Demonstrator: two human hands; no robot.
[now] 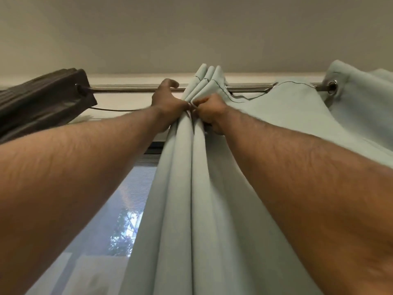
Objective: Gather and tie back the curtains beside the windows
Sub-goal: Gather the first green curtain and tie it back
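At the frame's center, the left hand and right hand both grasp the soft, light green curtain, best held just under its bunched top.

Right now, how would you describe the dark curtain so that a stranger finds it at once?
Follow the metal curtain rod under the ceiling to its left end. There the dark curtain hangs, bunched tightly into folds. It is brown-grey and untouched, while its neighbour, the pale green curtain, is held by both hands.
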